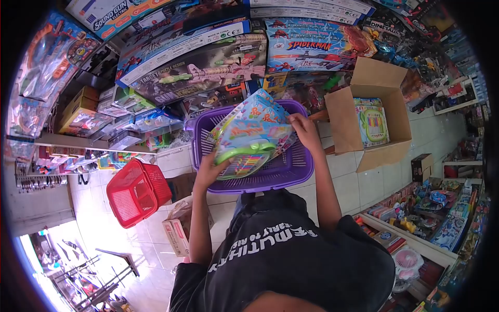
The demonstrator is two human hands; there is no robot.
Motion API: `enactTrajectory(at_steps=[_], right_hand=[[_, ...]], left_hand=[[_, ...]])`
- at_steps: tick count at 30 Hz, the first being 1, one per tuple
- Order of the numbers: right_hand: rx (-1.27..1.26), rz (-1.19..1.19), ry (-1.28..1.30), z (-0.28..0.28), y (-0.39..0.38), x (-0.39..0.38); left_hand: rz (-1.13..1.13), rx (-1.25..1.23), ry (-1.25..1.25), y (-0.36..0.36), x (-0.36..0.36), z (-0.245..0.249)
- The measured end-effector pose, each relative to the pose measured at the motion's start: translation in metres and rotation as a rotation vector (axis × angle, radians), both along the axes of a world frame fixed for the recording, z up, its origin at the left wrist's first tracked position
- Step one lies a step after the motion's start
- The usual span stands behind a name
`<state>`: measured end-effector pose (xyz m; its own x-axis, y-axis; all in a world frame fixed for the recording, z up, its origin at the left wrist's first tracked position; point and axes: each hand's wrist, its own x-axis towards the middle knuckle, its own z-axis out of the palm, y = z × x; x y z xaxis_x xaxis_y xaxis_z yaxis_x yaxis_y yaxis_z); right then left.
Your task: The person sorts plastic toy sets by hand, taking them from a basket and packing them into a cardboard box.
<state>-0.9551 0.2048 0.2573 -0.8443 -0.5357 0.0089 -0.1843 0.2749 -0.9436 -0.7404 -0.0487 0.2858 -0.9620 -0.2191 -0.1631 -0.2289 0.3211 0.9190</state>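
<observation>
Over a purple plastic basket [249, 184], several flat colourful packs [254, 127] lean together, some of them down inside it. The front pack has a green curved part [247, 151] and a row of coloured sticks like pens. My left hand [210, 169] is closed around the lower left edge of this front pack. With its fingers, my right hand [305, 131] pinches the upper right edge of a light blue pack. How many packs each hand holds is hidden by the overlap.
An open cardboard box [343, 125] at the right holds similar packs [371, 122]. A red basket [138, 192] and a small carton [179, 229] stand on the tiled floor at the left. Shelves of boxed toys [208, 67] run along the back and sides.
</observation>
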Motion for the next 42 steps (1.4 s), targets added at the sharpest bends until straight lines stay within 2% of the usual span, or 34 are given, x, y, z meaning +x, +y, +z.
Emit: enactTrajectory(at_steps=[2, 4, 5, 7, 9, 11, 13, 15, 17, 21, 25, 28, 30, 34, 38, 40, 42], right_hand=[[0.109, -0.060, -0.013, -0.017, -0.002, 0.002], [0.016, -0.088, -0.162, -0.030, -0.008, 0.014], [0.017, -0.096, -0.156, -0.039, -0.012, 0.019], [0.074, -0.175, 0.180, -0.050, -0.022, 0.028], [0.122, -0.209, 0.212, -0.053, -0.025, 0.031], [0.244, -0.334, 0.393, -0.050, -0.030, 0.032], [0.323, -0.329, 0.398, -0.038, -0.033, 0.040], [0.401, -0.330, 0.408, -0.035, -0.032, 0.043], [0.149, -0.225, 0.379, -0.044, -0.030, 0.044], [0.022, -0.189, 0.199, -0.020, -0.025, 0.074], [-0.005, -0.159, 0.104, 0.004, -0.017, 0.098], [-0.006, -0.059, 0.049, 0.036, -0.014, 0.113], [0.110, -0.022, 0.221, 0.069, -0.016, 0.123], [0.069, -0.020, 0.424, 0.106, -0.017, 0.130], [0.057, -0.082, 0.542, 0.136, -0.027, 0.131], [0.077, -0.107, 0.552, 0.144, -0.031, 0.134], [0.093, -0.157, 0.633, 0.147, -0.036, 0.137]], left_hand=[[0.098, 0.149, 0.055, -0.015, 0.001, 0.003], [0.141, 0.211, 0.068, -0.026, 0.003, 0.017], [0.192, 0.263, 0.077, -0.033, 0.003, 0.023], [0.202, 0.301, 0.120, -0.047, 0.005, 0.028], [0.277, 0.345, 0.138, -0.058, 0.011, 0.038], [0.273, 0.349, 0.136, -0.066, 0.016, 0.046], [0.390, 0.311, 0.203, -0.071, 0.020, 0.048], [0.380, 0.316, 0.241, -0.079, 0.024, 0.050], [0.449, 0.333, 0.302, -0.084, 0.026, 0.058], [0.518, 0.221, 0.420, -0.094, 0.028, 0.057], [0.483, 0.064, 0.477, -0.097, 0.025, 0.054], [0.443, 0.064, 0.511, -0.090, 0.019, 0.048], [0.365, -0.001, 0.516, -0.083, 0.015, 0.048], [0.179, -0.078, 0.475, -0.066, 0.005, 0.048], [0.066, -0.008, 0.402, -0.041, 0.001, 0.063], [-0.087, 0.157, 0.373, -0.033, -0.001, 0.065], [-0.152, 0.151, 0.368, -0.026, -0.002, 0.063]])
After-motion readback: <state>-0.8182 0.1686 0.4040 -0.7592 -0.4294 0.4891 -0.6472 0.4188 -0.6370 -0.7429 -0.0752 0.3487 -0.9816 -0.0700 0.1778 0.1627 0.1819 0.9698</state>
